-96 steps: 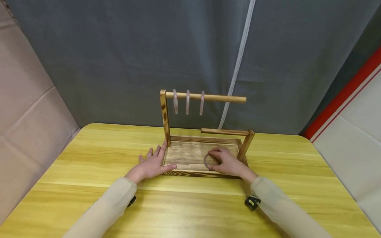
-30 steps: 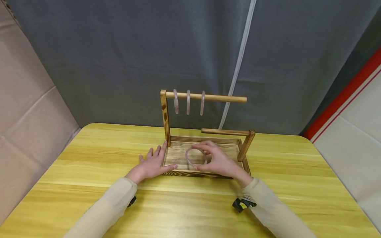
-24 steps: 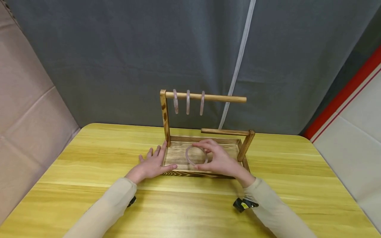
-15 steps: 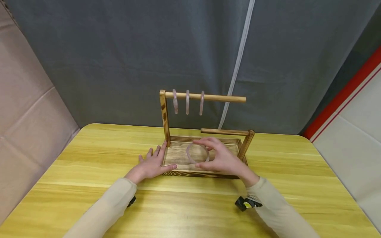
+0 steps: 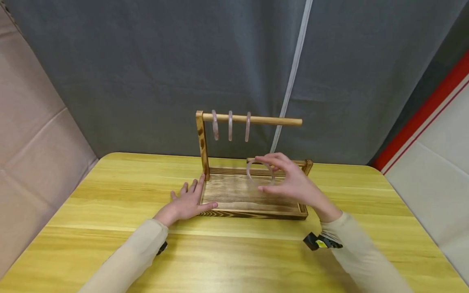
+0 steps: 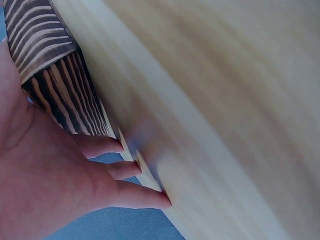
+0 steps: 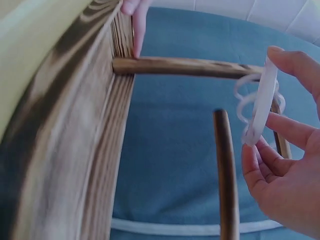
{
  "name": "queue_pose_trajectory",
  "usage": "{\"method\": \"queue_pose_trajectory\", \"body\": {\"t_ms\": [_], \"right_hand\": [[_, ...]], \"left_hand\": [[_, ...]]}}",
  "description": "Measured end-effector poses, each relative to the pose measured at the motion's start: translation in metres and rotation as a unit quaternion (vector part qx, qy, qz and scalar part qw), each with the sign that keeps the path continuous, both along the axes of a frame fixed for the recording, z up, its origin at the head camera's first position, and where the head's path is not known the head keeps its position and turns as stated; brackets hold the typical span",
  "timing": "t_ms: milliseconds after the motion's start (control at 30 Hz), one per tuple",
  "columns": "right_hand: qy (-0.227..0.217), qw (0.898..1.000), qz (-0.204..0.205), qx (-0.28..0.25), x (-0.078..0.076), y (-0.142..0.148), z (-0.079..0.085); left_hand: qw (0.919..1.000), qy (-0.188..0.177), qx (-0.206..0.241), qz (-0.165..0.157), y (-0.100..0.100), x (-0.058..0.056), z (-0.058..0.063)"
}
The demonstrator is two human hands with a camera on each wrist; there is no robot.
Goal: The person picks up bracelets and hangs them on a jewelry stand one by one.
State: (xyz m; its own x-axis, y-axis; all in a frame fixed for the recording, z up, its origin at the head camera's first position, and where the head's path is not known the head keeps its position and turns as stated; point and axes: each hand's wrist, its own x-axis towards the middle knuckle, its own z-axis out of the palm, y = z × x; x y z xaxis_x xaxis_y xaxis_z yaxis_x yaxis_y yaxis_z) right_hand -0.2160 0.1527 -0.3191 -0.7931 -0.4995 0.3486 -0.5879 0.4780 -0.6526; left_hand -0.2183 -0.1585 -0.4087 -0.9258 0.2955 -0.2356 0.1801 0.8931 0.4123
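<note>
My right hand (image 5: 294, 183) pinches a pale pinkish bangle (image 7: 263, 100) between thumb and fingertips, upright and raised above the tray. In the head view this bangle overlaps the lower rod (image 5: 250, 160); the right wrist view shows it apart from that rod's free end. My left hand (image 5: 186, 205) lies with fingers spread at the left end of the wooden stand's tray (image 5: 249, 214). Its thumb touches the front rim, and its index finger reaches the foot of the tall post (image 5: 202, 142). Three similar bangles hang spaced along the upper rod (image 5: 278, 121).
The stand sits on a yellow wood-grain table (image 5: 234, 252). Its lower rod runs left from a short right post (image 5: 309, 166), partly hidden by my right hand. A grey curtain (image 5: 146, 81) hangs behind, with pale padded panels (image 5: 40, 134) at the left.
My right hand first brought the bangle left over the tray, then lifted it up and to the right, toward the lower rod. The left hand has stayed in place.
</note>
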Motion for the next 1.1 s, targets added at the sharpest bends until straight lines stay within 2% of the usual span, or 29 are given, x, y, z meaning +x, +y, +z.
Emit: {"method": "queue_pose_trajectory", "body": {"t_ms": [267, 533, 867, 1100], "right_hand": [[0.025, 1.0, -0.018, 0.0, -0.009, 0.02, 0.016], [0.05, 0.997, -0.062, 0.016, -0.014, 0.039, 0.034], [0.055, 0.995, -0.077, 0.026, -0.018, 0.053, 0.053], [0.043, 0.993, -0.112, -0.003, -0.022, 0.059, 0.066]], "left_hand": [[1.0, -0.005, 0.001, -0.002, -0.001, -0.001, -0.002], [1.0, -0.008, 0.0, 0.002, -0.001, -0.001, -0.001], [1.0, -0.009, 0.004, 0.003, 0.0, 0.0, -0.001], [0.9999, -0.009, 0.003, 0.002, 0.0, 0.0, 0.0]]}}
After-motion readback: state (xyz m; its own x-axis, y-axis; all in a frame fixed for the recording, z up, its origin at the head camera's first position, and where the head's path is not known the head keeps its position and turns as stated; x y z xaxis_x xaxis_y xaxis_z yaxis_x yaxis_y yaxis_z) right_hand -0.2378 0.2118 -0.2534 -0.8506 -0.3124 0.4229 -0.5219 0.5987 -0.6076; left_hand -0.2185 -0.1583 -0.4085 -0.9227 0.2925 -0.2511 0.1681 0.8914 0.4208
